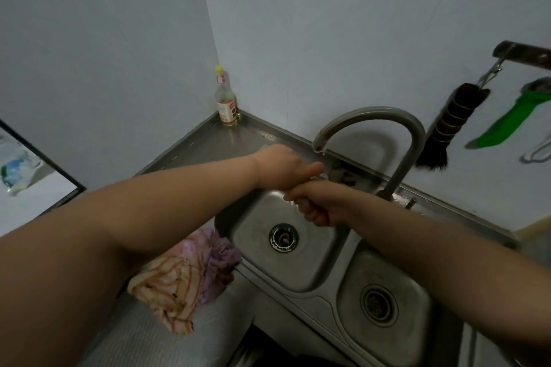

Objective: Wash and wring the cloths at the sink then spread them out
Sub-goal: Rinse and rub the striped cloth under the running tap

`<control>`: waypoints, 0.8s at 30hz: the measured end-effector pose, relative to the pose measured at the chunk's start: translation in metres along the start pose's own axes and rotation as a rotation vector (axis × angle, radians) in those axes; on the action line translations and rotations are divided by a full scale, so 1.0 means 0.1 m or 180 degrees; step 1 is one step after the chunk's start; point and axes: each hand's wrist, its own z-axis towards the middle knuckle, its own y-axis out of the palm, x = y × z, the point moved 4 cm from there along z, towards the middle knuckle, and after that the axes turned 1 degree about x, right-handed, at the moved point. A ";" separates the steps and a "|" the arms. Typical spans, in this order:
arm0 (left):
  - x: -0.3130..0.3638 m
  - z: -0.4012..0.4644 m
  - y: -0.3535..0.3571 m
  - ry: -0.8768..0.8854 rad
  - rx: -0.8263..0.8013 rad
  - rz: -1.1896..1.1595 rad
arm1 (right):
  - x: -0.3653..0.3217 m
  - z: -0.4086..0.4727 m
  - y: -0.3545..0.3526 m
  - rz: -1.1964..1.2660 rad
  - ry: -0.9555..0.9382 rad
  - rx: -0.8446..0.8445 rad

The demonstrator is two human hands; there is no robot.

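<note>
**Hands joined over the left basin**

I see both hands meet above the left basin (301,262) of the sink, just below the tap (369,119). The right hand (320,205) is curled shut around a pale scrap, mostly hidden, which I take for a cloth (302,202). The left hand (283,170) lies on top, touching the right; whether its fingers grip I cannot tell. Two more cloths sit bunched on the counter (167,337) left of the basin: a striped one (170,292) and a purple one (217,259), touching. A bottle (225,101) stands in the far corner; its red label is unreadable. A brush (447,128) hangs on the wall.
</note>
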 end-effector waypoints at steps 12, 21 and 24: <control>0.04 -0.03 0.26 -0.1549 -0.0936 -0.0954 | 0.07 -0.10 -0.23 -0.0935 -0.0566 0.0996; 0.46 -0.17 0.28 -0.0632 -0.3561 -0.6061 | -0.02 -0.22 -0.22 -0.4520 -0.4576 0.2259; 0.61 -0.16 0.30 -0.0351 -0.3789 -0.6255 | -0.17 -0.32 -0.19 -0.5144 -0.4984 0.1930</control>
